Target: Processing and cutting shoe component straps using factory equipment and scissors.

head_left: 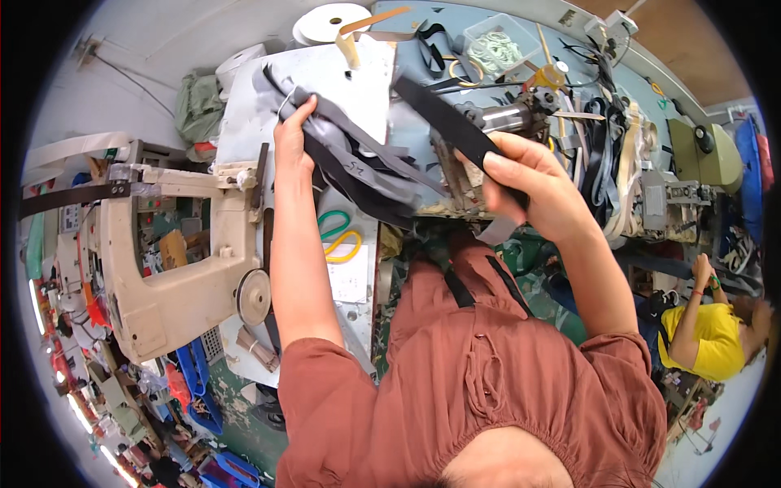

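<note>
My left hand (294, 140) is closed round a thick bundle of grey and black fabric strips (346, 163), held over the white tabletop. A pale cord or tie loops round the bundle near my thumb, and its lower ends hang toward my lap. Higher on the right, my right hand (529, 180) pinches a wide black strap (443, 116) between thumb and fingers. One end of the strap points up and left, apart from the bundle. A short grey piece (498, 230) hangs below my right hand; whether it belongs to the strap I cannot tell.
A beige sewing machine (150, 321) stands at left. Scissors (343, 246) with green and yellow handles lie near my left forearm. Beyond my hands are a white roll (329, 24), a metal-cylinder machine (504, 118) and a clear box (521, 37) of pale cord. A person in yellow (708, 346) works at right.
</note>
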Tool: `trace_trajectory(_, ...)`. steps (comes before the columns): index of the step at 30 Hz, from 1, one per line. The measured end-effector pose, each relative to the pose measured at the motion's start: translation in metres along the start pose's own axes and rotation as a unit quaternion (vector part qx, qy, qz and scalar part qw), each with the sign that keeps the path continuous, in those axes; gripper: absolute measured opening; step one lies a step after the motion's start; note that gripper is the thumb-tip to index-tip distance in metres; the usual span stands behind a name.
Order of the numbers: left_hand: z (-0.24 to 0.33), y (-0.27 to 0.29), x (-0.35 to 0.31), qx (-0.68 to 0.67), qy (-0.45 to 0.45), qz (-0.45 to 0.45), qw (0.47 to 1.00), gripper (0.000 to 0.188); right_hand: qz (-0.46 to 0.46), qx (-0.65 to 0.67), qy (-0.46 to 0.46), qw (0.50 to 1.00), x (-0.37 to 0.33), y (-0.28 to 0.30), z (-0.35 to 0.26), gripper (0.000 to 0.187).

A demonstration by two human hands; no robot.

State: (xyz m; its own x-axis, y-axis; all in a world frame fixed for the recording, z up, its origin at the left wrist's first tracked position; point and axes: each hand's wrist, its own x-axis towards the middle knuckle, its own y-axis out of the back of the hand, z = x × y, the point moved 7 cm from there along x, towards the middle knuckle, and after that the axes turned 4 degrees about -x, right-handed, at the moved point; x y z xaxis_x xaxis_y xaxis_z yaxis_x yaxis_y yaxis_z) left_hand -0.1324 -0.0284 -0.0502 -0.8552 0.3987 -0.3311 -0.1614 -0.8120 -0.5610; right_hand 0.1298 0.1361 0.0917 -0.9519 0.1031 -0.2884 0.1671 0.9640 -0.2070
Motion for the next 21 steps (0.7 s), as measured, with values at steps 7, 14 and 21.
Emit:
trace_trajectory(7, 0.023, -0.043, 0.005, 0.583, -0.328, 0.151, 0.728, 0.054, 0.139, -0.121, 0.087, 0.979, -0.025, 0.005, 0.007, 0.037)
trace_trajectory(14, -0.013, -0.156, -0.186, 0.162, -0.257, -0.177, 0.936, 0.026, 0.283, -0.514, 0.379, 0.715, -0.051, -0.016, -0.007, 0.042)
trace_trajectory(21, -0.011, -0.158, -0.22, 0.073, -0.063, -0.204, 0.974, 0.024, 0.259, -0.395, 0.375, 0.798, -0.061, -0.021, -0.04, 0.046)
